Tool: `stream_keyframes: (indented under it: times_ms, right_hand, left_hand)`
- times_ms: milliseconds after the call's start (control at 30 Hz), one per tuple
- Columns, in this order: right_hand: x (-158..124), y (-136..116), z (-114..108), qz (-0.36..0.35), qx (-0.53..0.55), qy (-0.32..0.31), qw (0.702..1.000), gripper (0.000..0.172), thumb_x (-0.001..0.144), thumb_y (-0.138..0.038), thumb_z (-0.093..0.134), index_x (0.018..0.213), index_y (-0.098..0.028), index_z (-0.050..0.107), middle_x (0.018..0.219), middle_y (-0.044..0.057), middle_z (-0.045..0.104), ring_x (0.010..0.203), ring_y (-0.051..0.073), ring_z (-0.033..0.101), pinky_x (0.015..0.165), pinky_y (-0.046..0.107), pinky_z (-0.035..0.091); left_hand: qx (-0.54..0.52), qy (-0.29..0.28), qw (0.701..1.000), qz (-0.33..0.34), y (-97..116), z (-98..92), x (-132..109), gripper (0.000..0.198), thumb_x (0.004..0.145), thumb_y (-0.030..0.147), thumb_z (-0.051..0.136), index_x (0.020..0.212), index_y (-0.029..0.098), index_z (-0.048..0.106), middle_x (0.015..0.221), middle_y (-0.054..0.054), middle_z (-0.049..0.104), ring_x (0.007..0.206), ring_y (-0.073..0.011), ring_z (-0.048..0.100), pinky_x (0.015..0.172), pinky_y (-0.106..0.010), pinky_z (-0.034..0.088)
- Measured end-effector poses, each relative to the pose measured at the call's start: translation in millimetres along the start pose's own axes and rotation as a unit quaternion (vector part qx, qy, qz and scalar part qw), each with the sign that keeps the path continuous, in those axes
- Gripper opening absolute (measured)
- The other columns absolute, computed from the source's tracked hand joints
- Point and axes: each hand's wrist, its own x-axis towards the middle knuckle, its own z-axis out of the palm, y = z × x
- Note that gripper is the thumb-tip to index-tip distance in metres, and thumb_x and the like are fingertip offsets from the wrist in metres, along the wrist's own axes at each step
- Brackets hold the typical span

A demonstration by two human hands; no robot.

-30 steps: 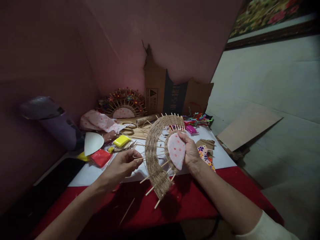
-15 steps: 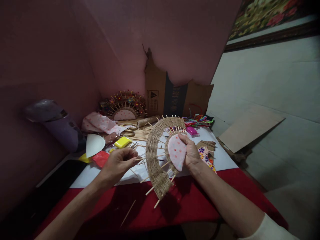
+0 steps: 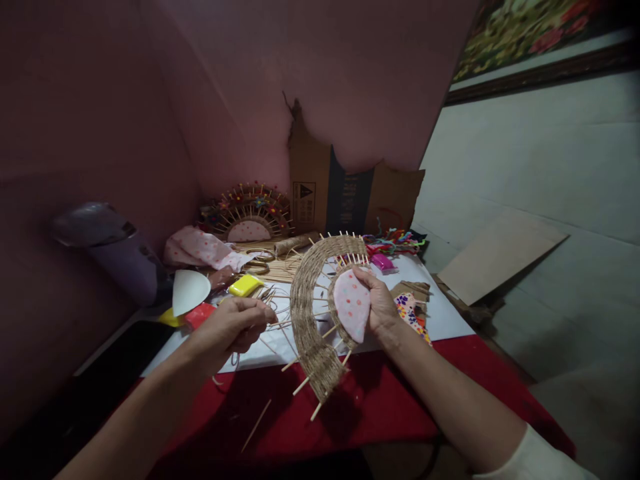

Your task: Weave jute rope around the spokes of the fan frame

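My right hand (image 3: 383, 303) grips a half-round woven fan by its padded centre (image 3: 352, 305), which is covered in pink spotted cloth. Around that centre curves a wide band of woven twine (image 3: 305, 300), with thin wooden sticks poking out past its outer edge. To the left of the band, my left hand (image 3: 240, 330) is closed in a pinch beside the stick ends. It appears to hold a thin strand of twine, part of which dangles below the fingers. The fingertips partly hide the strand.
Behind the fan lie loose sticks (image 3: 280, 270), scissors (image 3: 257, 267) and a yellow packet (image 3: 246, 285). A finished-looking fan (image 3: 249, 230) with flowers leans at the back wall near torn cardboard (image 3: 310, 173). A single stick (image 3: 256, 425) rests on the red cloth (image 3: 390, 413).
My left hand has turned over and drawn slightly left, its fingers curling more. A dangling strand now shows below it. The fan has shifted only slightly in my right hand.
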Motion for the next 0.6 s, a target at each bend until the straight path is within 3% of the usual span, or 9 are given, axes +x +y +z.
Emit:
stream_keyframes:
  times_ms: [100, 167, 267, 367, 600]
  right_hand:
    - [-2, 0, 3, 0.007, 0.001, -0.002, 1.000, 0.006, 0.071, -0.018, 0.055, 0.066, -0.015, 0.058, 0.053, 0.002, 0.065, 0.046, 0.016, 0.060, 0.049, 0.028, 0.050]
    - [-4, 0, 4, 0.013, 0.003, -0.005, 1.000, 0.006, 0.071, -0.017, 0.054, 0.067, -0.015, 0.058, 0.054, 0.003, 0.065, 0.046, 0.016, 0.061, 0.049, 0.028, 0.050]
    - [-6, 0, 6, 0.016, 0.003, 0.006, 1.000, 0.006, 0.071, -0.016, 0.055, 0.066, -0.015, 0.056, 0.053, 0.003, 0.065, 0.046, 0.016, 0.061, 0.049, 0.028, 0.050]
    - [-7, 0, 7, 0.006, 0.000, 0.023, 1.000, 0.003, 0.070, -0.014, 0.055, 0.067, -0.016, 0.056, 0.051, 0.001, 0.064, 0.045, 0.015, 0.060, 0.049, 0.027, 0.050]
    - [-3, 1, 4, 0.003, -0.001, 0.013, 1.000, 0.003, 0.070, -0.014, 0.055, 0.068, -0.017, 0.057, 0.052, 0.001, 0.064, 0.046, 0.015, 0.060, 0.051, 0.027, 0.050]
  left_hand:
    - [0.052, 0.039, 0.997, 0.033, -1, 3.5, -1, 0.022, 0.065, 0.033, 0.063, 0.060, 0.014, 0.054, 0.041, 0.008, 0.033, 0.036, -0.0030, 0.020, 0.037, -0.019, 0.009]
    - [0.127, 0.063, 0.986, 0.093, -2, 6.7, -4, 0.022, 0.067, 0.034, 0.061, 0.062, 0.013, 0.056, 0.045, 0.006, 0.039, 0.040, -0.0045, 0.028, 0.038, -0.019, 0.017]
    - [0.261, 0.062, 0.943, 0.194, -2, 10.9, -9, 0.021, 0.073, 0.032, 0.055, 0.065, 0.014, 0.060, 0.055, 0.002, 0.050, 0.051, -0.0088, 0.041, 0.046, -0.021, 0.030]
    - [0.370, 0.060, 0.890, 0.260, -2, 12.1, -11, 0.020, 0.077, 0.030, 0.050, 0.072, 0.015, 0.062, 0.061, 0.000, 0.056, 0.055, -0.0110, 0.046, 0.049, -0.022, 0.034]
    - [0.490, 0.084, 0.809, 0.312, 7, 8.7, -6, 0.014, 0.078, 0.022, 0.051, 0.071, 0.017, 0.061, 0.065, 0.000, 0.060, 0.059, -0.0107, 0.050, 0.055, -0.023, 0.035]
